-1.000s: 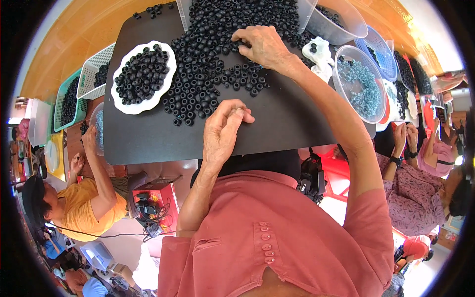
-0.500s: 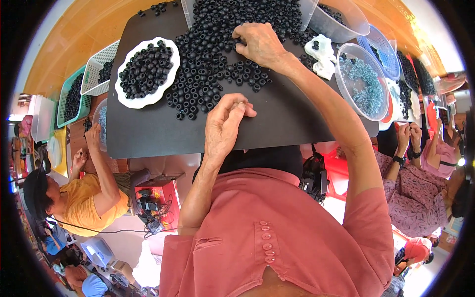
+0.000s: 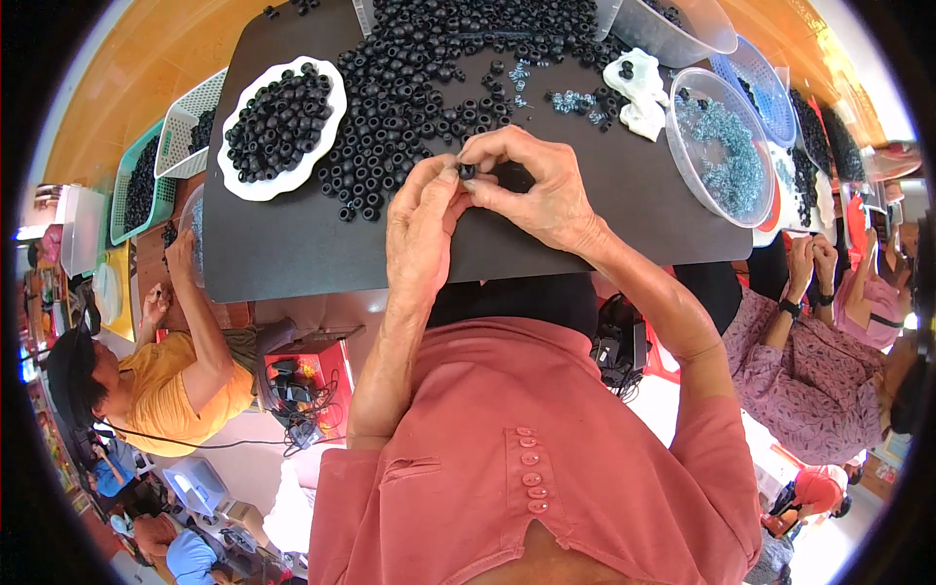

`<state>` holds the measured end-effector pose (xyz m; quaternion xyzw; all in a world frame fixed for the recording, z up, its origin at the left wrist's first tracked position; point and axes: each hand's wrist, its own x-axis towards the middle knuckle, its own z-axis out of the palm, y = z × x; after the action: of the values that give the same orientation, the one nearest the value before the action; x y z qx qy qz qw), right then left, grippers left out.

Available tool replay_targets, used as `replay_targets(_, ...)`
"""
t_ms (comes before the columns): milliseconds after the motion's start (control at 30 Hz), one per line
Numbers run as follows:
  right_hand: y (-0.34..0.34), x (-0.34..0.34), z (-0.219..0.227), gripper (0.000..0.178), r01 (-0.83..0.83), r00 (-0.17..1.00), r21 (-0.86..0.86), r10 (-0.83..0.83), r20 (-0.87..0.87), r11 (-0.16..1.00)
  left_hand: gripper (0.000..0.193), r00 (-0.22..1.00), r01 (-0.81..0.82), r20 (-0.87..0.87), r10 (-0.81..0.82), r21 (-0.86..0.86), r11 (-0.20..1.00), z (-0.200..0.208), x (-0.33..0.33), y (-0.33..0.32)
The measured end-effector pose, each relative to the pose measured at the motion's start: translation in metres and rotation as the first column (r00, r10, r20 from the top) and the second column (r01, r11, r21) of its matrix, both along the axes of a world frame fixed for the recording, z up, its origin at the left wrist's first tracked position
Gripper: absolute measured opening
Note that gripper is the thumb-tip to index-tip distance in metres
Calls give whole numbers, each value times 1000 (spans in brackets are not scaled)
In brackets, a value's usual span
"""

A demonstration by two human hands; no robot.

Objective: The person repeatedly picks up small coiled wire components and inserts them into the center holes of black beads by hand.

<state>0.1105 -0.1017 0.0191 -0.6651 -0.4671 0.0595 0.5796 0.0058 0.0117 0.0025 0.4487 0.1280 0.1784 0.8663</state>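
In front of my body my two hands meet over the near part of the dark table [image 3: 322,263]. Thumb and forefinger of my right hand [image 3: 536,185] pinch a small black hollow cap [image 3: 466,172]. My left hand [image 3: 424,214] presses its thumb and fingertips together right beside that cap; anything between them is hidden. Just beyond lies a large heap of similar black caps [image 3: 390,127]. A few small clear-blue pieces [image 3: 570,101] are scattered at the heap's right side.
At left stands a scalloped white plate [image 3: 255,190] heaped with black caps. Rightward are a crumpled white cloth [image 3: 639,107] and a clear round tub [image 3: 685,175] of clear-blue pieces. Co-workers sit on both sides, one in a yellow shirt [image 3: 190,385], another in a patterned top [image 3: 829,380].
My right hand has come back from the heap to my left hand, with a black cap in its fingers. The clear-blue pieces near the heap now show.
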Motion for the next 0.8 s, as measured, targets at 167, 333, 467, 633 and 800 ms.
replay_targets(167, -4, -1, -7, 21, -51, 996, 69, 56, -70, 996, 18, 1000, 18, 11, -18, -33, 999, -7, 0, 3)
replay_targets(333, -9, 2, -8, 16, -99, 985, 74, 108, -133, 992, 20, 990, 133, -40, -133, -9, 991, 3, -2, 6)
replay_targets(467, -10, 7, -2, 9, -47, 995, 46, 51, -87, 998, 18, 988, 130, -83, -129, 6, 991, 5, 0, 4)
replay_targets(633, -7, 59, 16, 10, 240, 933, -18, -226, 279, 971, 17, 994, 105, -29, -103, 42, 994, 2, -4, 5)
replay_targets(800, -12, 137, 6, 16, 428, 780, -330, -159, 605, 841, 17, 994, 103, -53, -98, 107, 989, 1, -2, 0)
